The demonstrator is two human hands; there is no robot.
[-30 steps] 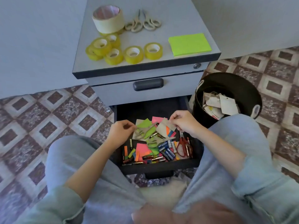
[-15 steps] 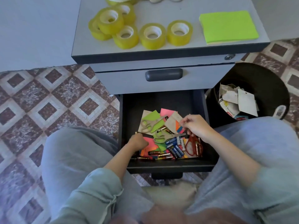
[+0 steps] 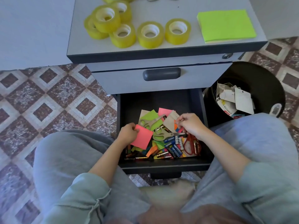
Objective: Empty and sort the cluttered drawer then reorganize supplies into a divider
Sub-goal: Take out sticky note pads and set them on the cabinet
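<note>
The left hand [image 3: 127, 134] pinches 1 pink note pad [image 3: 142, 139] at the left edge of the drawer [image 3: 163, 165] (the pad sticks out right of its fingers), and the right hand [image 3: 190, 126] nips the brown card [image 3: 169, 121] mid-drawer.

Floor's brown-and-cream diamond-pattern tile floor [image 3: 48, 102], spreading out left of the left hand [image 3: 127, 133]. Grey pedestal cabinet with a dark-edged worktop [image 3: 186, 4] stands beyond both hands. Round black bin [image 3: 265, 81] sits just right of the right hand [image 3: 191, 125]. Plain pale grey panel [image 3: 32, 29] far left. Soft, even light.

pale green sleeves [image 3: 87, 189], grey trousers [image 3: 64, 156]
</note>
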